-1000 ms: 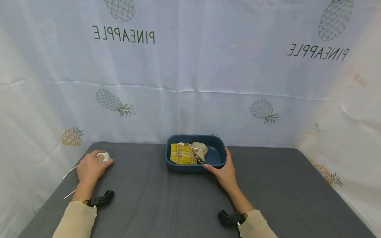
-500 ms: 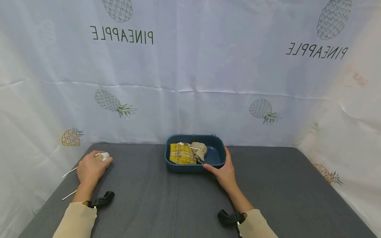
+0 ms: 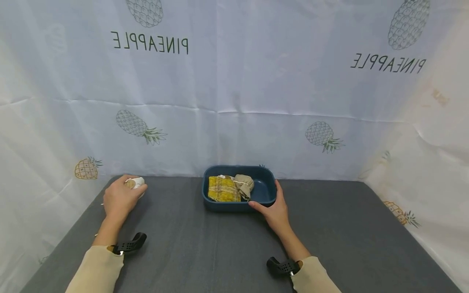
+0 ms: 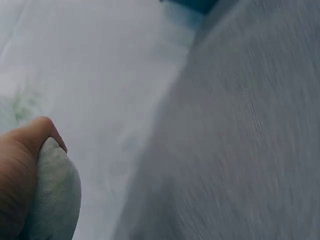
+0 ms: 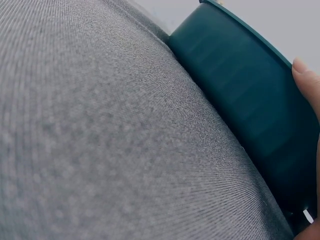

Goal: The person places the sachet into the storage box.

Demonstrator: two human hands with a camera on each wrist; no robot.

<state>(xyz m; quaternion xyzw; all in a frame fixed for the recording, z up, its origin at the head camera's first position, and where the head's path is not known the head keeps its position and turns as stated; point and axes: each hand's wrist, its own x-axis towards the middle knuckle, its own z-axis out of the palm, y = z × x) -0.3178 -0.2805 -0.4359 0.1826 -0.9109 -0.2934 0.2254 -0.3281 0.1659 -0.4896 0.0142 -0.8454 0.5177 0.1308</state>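
Observation:
My left hand (image 3: pixel 120 197) grips a small stuffed cloth pouch (image 3: pixel 138 182), white with a tan patch, over the table's back left. In the left wrist view the pouch (image 4: pixel 57 192) bulges from under the fingers, its weave showing; the rest is hidden by the hand. A dark blue plastic bin (image 3: pixel 231 206) stands at the middle of the back edge. My right hand (image 3: pixel 275 209) holds its front right corner, thumb at the front rim, fingers along the right side. Inside lie a yellow plaid pouch (image 3: pixel 224 189) and a beige pouch (image 3: pixel 244 184) tied with string.
A grey cloth covers the table (image 3: pixel 183 244). White curtains (image 3: pixel 234 138) printed with pineapples hang right behind it and at both sides. The bin's right part shows its bare floor (image 3: pixel 263 189).
My left hand has moved right and slightly away from me, carrying the white pouch, and its trailing cords are now mostly out of sight. The right hand and bin stay in place.

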